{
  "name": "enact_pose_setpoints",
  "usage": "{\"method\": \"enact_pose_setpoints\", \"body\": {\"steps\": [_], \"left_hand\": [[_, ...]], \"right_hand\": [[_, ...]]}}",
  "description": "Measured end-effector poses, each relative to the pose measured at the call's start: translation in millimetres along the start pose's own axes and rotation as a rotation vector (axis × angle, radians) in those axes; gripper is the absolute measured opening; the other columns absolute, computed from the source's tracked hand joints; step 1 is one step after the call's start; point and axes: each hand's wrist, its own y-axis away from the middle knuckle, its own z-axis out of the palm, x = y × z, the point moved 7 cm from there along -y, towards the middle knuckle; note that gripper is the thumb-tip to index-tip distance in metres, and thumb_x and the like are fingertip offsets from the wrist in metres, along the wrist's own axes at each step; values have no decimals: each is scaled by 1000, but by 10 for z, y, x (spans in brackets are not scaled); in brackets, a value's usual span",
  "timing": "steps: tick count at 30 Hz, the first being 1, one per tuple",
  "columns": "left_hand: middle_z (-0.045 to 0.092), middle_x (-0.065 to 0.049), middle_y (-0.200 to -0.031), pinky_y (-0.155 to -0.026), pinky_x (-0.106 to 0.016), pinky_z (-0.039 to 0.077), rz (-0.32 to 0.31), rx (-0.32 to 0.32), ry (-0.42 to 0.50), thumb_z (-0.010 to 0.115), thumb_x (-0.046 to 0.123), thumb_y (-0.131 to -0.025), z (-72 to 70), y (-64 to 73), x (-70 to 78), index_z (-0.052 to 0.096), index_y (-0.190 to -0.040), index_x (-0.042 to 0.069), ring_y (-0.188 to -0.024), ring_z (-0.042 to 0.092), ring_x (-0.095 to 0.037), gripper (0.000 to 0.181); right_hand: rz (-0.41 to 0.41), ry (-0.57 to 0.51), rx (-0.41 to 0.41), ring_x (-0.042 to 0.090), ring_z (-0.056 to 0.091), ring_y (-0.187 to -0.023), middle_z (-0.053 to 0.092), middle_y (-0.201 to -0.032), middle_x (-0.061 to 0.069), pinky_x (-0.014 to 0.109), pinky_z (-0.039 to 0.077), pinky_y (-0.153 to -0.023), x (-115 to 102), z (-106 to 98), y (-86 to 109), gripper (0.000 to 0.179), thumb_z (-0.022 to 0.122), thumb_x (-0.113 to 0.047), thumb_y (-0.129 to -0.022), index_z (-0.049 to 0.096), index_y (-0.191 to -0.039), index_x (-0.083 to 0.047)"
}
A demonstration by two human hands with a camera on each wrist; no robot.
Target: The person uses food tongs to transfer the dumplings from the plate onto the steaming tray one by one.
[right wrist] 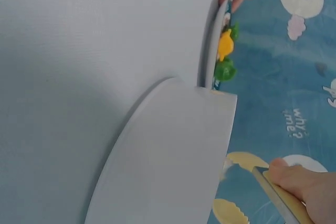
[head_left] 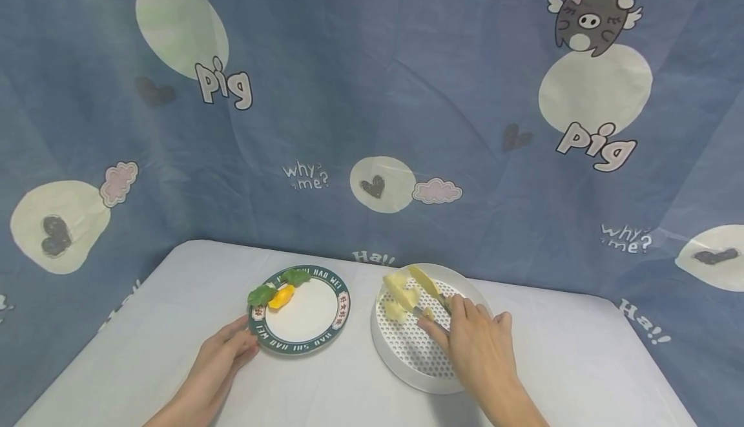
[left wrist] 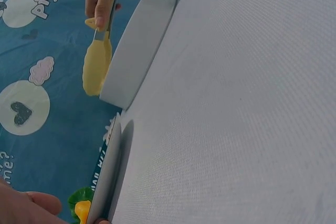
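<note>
The right hand (head_left: 479, 340) is gripping a pair of long metal tongs with yellow scoop-shaped heads (head_left: 424, 281). The tongs' long axis is running from the hand forward and to the left, over a white, round, shallow basket with a perforated floor (head_left: 427, 384). The two heads are standing apart; whether they are clasping anything between them, the pictures are not showing clearly. In the left wrist view, the visible head is showing above the line of the basket rim.

The soft-looking, pale yellow, irregular pieces (head_left: 397, 312) are lying in the left part of the basket, forward and to the left of the right hand, around and partly behind the left head. The right hand is therefore being the nearer one to them.

The left hand (head_left: 223, 346) is pinching the near left edge of a round white plate with a dark green lettered rim (head_left: 299, 348), thumb above and a fingertip below. The plate is lying left of the basket, near it but apart. Two crinkled green leafy pieces (head_left: 261, 295) and a small glossy orange-yellow piece (head_left: 281, 297) are resting at its left and far edge. The bare white centre is facing the basket side; in this judgement, the direction that matters is running leftward from tongs to plate.
</note>
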Motion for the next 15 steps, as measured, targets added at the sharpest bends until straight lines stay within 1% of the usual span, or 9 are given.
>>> {"method": "enact_pose_setpoints", "body": {"steps": [3, 8, 11, 15], "left_hand": [[23, -37, -170, -135, -54, 31, -11, -3, -1, 42, 23, -109, 3, -4, -1, 5, -167, -13, -160, 31, -51, 77], [22, -37, -171, -135, -53, 31, -12, -2, -1, 43, 24, -109, -1, -6, -2, 5, -167, -12, -161, 29, -50, 79], [22, -37, -171, -133, -51, 32, -8, 1, -6, 42, 23, -109, 0, -2, -1, 5, -167, -13, -160, 30, -50, 78], [23, -37, -171, -133, -50, 31, -10, 6, -6, 42, 22, -109, 6, 2, 5, 5, -167, -12, -160, 31, -50, 77]], "right_hand": [[0, 1, 7, 16, 41, -60, 45, -68, -2, 33, 27, -61, 8, -2, 4, 58, 63, -69, -98, 57, -93, -11], [-7, 1, 19, 16, 40, -60, 44, -68, -3, 33, 26, -61, 4, -13, 1, 58, 63, -69, -98, 56, -92, -12], [-15, 6, 26, 16, 42, -60, 46, -68, -2, 33, 27, -61, -12, -15, 7, 58, 65, -69, -97, 57, -94, -11], [-14, 4, 22, 18, 51, -64, 56, -72, 0, 33, 29, -62, -41, -9, 14, 58, 66, -68, -97, 62, -101, -10]]}}
